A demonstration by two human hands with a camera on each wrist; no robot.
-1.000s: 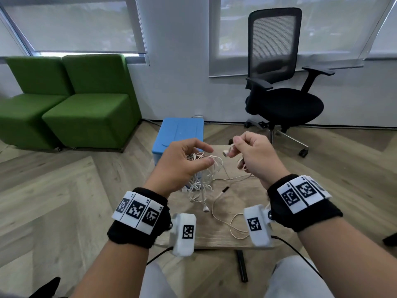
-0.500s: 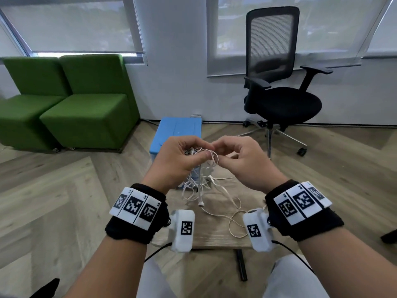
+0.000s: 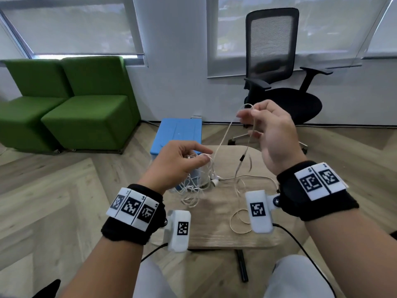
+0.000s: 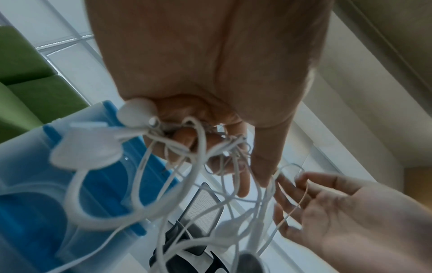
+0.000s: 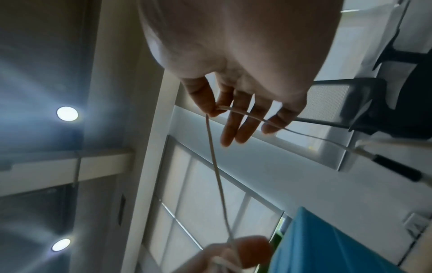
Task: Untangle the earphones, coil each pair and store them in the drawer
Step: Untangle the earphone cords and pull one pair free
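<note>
My left hand (image 3: pixel 205 156) grips the top of a tangle of white earphones (image 3: pixel 194 183), which hangs down onto the small wooden table (image 3: pixel 225 235). In the left wrist view the curled fingers (image 4: pixel 184 140) close round the knotted cords (image 4: pixel 187 166) and earbuds. My right hand (image 3: pixel 247 111) is raised higher, to the right. Its thumb and forefinger pinch one thin cord (image 3: pixel 223 136), as the right wrist view shows (image 5: pixel 211 112). That cord runs taut down to the left hand (image 5: pixel 233 254). A black inline piece (image 3: pixel 241 157) dangles from it.
A blue plastic drawer unit (image 3: pixel 178 134) stands on the floor just beyond the table, behind the tangle. A loose loop of cord (image 3: pixel 239 221) lies on the table's right side. A black office chair (image 3: pixel 277 87) is behind, and green seats (image 3: pixel 86 117) are to the left.
My right hand has left the tangle and risen up and to the right, drawing one cord out taut. The left hand has kept its hold on the bundle.
</note>
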